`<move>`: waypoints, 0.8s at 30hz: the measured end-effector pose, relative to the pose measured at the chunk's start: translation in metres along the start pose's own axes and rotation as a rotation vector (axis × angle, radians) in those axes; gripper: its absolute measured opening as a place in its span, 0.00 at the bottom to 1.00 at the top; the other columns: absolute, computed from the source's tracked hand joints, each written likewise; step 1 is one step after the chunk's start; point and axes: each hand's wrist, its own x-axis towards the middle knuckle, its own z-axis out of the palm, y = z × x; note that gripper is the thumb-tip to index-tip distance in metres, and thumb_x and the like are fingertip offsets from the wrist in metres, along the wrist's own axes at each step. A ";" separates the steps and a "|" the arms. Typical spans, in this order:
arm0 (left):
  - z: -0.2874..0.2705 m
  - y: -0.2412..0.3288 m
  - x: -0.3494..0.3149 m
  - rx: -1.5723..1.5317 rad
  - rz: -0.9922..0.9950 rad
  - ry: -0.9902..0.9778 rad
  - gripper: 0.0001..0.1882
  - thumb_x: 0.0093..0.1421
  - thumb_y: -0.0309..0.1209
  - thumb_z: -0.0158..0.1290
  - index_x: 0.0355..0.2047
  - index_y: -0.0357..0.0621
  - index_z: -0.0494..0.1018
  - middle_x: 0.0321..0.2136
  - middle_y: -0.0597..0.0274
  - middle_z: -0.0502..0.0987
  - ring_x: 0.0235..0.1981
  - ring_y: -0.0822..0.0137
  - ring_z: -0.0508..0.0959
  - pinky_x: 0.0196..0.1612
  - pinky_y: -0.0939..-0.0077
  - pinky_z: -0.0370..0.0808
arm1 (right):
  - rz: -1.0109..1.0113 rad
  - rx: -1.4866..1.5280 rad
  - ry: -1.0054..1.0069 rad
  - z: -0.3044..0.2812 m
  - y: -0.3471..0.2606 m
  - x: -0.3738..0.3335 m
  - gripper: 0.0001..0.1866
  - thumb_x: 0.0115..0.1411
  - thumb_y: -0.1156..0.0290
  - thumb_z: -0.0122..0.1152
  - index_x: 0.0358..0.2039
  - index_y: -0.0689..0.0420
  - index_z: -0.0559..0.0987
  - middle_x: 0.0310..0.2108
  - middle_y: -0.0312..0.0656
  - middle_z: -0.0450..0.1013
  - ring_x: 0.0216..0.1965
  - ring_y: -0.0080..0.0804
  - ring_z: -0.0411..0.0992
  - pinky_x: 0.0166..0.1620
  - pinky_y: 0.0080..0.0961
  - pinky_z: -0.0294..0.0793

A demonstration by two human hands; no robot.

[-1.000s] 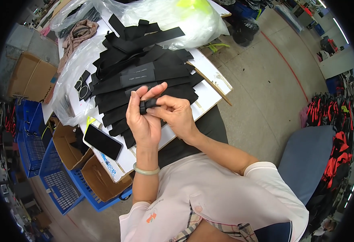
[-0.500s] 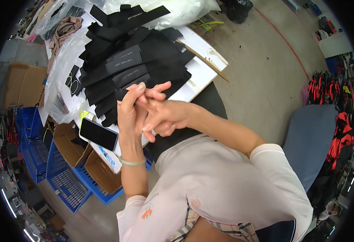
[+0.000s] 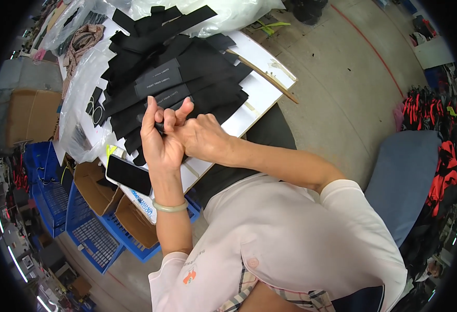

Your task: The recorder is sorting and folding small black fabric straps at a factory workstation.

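Note:
My hands meet over the near edge of a pile of black fabric strips. My left hand [image 3: 162, 145] is palm up, with a pale bangle [image 3: 170, 207] on its wrist. Its fingers are apart, some stretched and some bent. My right hand [image 3: 205, 138] is closed against the left palm and appears to grip some of the left fingers; its own fingertips are hidden. The black strips [image 3: 207, 78] lie overlapped on the white table [image 3: 249, 119], several with dark grey printed labels [image 3: 158, 77]. Black shows between the left fingers, probably strips behind them.
A phone [image 3: 128, 174] lies at the table's near left edge. Thin wooden stick [image 3: 267, 80] juts past the right edge. Clear plastic bags [image 3: 85, 112] border the strips. Blue crates [image 3: 90, 242] with cardboard boxes [image 3: 96, 190] stand left below; a grey-blue padded board [image 3: 403, 179] stands right.
My hands have shifted slightly left. The right hand, earlier pressed across the left with fingers interlaced, has turned and closed against it. The left fingers now point more upward.

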 end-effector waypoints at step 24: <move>0.026 -0.013 0.022 0.224 -0.021 0.027 0.21 0.62 0.33 0.48 0.12 0.46 0.61 0.08 0.61 0.63 0.33 0.50 0.79 0.51 0.68 0.68 | -0.106 -0.082 0.076 -0.025 0.024 0.013 0.12 0.53 0.73 0.52 0.39 0.60 0.71 0.24 0.46 0.73 0.24 0.41 0.74 0.23 0.35 0.73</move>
